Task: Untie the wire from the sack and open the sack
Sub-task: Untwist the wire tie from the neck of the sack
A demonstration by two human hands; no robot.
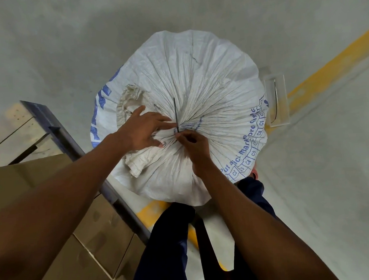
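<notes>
Tied white sack (196,77), right hand (196,146) fingers pinching its black wire (175,112), left hand (142,129) fingers spread.

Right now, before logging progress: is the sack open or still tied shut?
Shut. The sack mouth is gathered into tight pleats, with the dark wire at the knot.

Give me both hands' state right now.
Left hand: open, fingers spread, pressing the sack's gathered neck.
Right hand: pinched shut on the wire at the knot.
</notes>
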